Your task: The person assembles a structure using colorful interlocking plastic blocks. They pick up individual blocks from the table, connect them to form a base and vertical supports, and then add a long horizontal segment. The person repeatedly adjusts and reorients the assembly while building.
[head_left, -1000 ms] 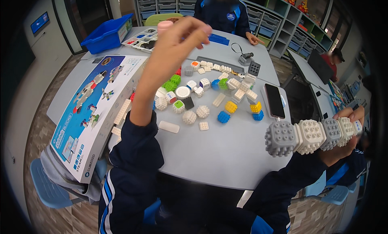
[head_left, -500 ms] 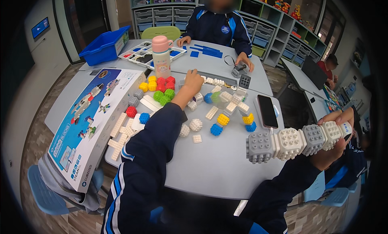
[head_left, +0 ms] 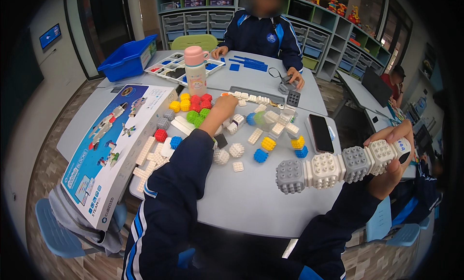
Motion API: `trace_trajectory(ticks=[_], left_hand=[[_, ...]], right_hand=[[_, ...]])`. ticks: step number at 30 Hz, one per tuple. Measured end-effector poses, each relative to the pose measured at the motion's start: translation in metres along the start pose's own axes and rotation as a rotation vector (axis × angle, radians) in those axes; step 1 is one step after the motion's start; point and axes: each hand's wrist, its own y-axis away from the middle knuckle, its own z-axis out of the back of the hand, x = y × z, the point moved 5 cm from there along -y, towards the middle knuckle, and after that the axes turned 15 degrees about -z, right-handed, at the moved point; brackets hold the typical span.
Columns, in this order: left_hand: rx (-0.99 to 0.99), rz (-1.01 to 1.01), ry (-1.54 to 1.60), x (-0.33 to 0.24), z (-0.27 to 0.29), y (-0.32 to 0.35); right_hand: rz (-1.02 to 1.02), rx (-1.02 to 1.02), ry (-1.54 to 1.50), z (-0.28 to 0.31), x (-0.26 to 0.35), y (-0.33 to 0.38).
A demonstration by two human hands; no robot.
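My right hand [head_left: 407,134] holds up a chain of studded cube blocks [head_left: 325,170] by its far-right end, thumb below and fingers above. Grey and white cubes alternate along it, with a white marked piece at the gripped end. My left hand [head_left: 225,109] is curled, knuckles up, over the block pile; its fingertips are hidden, so what they pinch does not show. Beside it lie red blocks [head_left: 195,105], green blocks [head_left: 198,117] and a white block with a dark band [head_left: 236,124]. A dark square piece [head_left: 221,141] sits by my left wrist.
A pink-lidded bottle [head_left: 195,74] stands beyond my left hand. Left are a large kit box [head_left: 108,144] and a blue bin [head_left: 126,60]. White, yellow and blue blocks [head_left: 268,144] and a phone [head_left: 321,133] lie right of centre. Another person [head_left: 261,36] sits opposite, handling grey parts.
My left hand has drawn back toward me and down, its fingers more curled. The block chain in my right hand has shifted left. A dark square piece now shows by my left wrist.
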Motion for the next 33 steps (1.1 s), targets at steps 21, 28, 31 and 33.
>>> trace_trajectory(ticks=[21,28,31,33], left_hand=[[-0.619,-0.252,1.328,-0.138,0.303,0.095],[-0.660,-0.249,1.299,-0.145,0.310,0.103],[-0.662,-0.248,1.263,-0.146,0.311,0.105],[-0.676,-0.258,1.238,-0.146,0.311,0.106]], right_hand=[[0.277,-0.171,0.003,0.028,0.003,-0.001],[0.301,-0.173,-0.026,0.016,0.006,0.002],[0.301,-0.176,-0.032,0.015,0.003,0.000],[0.304,-0.179,-0.026,0.016,0.003,0.000]])
